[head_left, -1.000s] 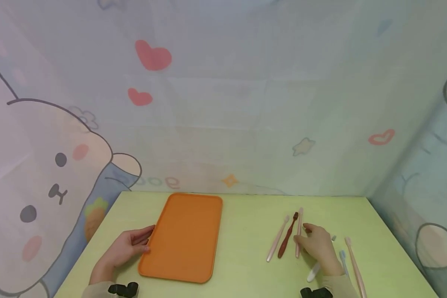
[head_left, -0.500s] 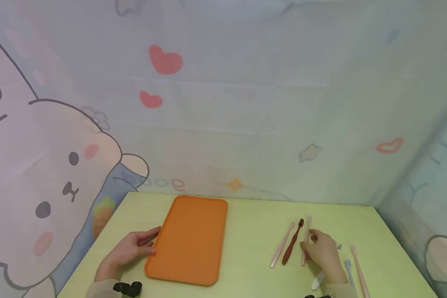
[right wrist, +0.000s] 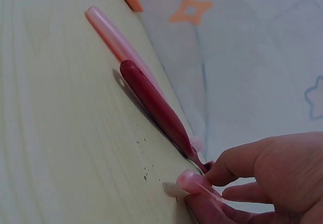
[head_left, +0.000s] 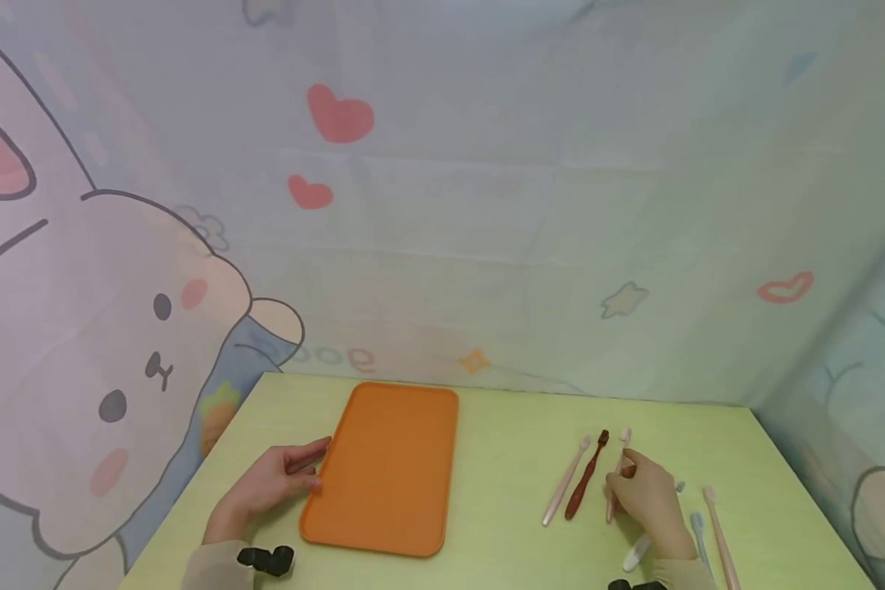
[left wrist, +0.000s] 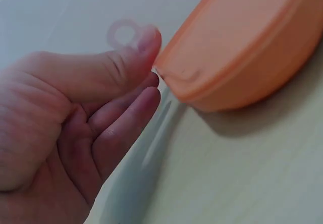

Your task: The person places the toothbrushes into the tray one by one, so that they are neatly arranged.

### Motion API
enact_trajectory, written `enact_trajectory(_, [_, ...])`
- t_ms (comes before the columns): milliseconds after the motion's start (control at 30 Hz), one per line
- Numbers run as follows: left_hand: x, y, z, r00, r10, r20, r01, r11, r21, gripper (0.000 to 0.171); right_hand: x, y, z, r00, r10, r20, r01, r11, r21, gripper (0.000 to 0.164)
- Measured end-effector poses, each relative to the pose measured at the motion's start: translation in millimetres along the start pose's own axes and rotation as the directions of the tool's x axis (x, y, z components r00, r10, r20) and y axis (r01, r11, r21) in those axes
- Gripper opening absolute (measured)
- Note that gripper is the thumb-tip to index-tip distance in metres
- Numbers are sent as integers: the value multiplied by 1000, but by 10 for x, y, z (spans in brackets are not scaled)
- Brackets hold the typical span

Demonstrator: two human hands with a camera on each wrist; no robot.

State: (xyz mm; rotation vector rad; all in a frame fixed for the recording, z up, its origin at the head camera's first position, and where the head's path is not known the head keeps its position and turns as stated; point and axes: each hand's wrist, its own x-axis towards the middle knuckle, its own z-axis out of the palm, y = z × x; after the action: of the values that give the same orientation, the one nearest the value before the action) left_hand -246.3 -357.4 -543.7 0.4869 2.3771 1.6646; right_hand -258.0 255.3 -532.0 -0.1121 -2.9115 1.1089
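Observation:
My right hand (head_left: 651,496) pinches a pink toothbrush (head_left: 625,436) between thumb and fingers, its bristle end pointing away. In the right wrist view, the rounded handle end of this toothbrush (right wrist: 191,181) sticks out of the fingers, close over the table. Just left of it lie a dark red toothbrush (head_left: 586,478) and a pale pink toothbrush (head_left: 565,485). My left hand (head_left: 261,487) is at the left edge of an orange tray (head_left: 383,467). Seen from the left wrist, the thumb tip is right at the rim of the tray (left wrist: 237,57), other fingers loosely bent below.
Right of and partly under my right forearm lie a white-handled toothbrush (head_left: 637,553), a blue toothbrush (head_left: 698,528) and another pink toothbrush (head_left: 720,533). The pale yellow-green table (head_left: 501,459) ends at a printed cloth backdrop (head_left: 487,205) behind and on both sides.
My right hand has closed on the pink toothbrush and brought it slightly right, away from the dark red one. My left hand stays by the tray. The head view has shifted a little.

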Motion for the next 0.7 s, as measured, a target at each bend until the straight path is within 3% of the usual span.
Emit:
enact_trajectory(233, [28,77,52,1000,15,-12,-15,1000,-3,65,-41,-19,8,1000,-10,-13,10,1000,-26,65])
enact_trajectory(467, [43,125,120,999,-22,-26,22,999,-24,66,-66,14,0,1000,-23,-17,22,999,-48,71])
enact_trajectory(700, [45,136,109,999,-40,-30,39,998,-44,67,-5,45,-12,1000,6,18,-5,1000,-5,78])
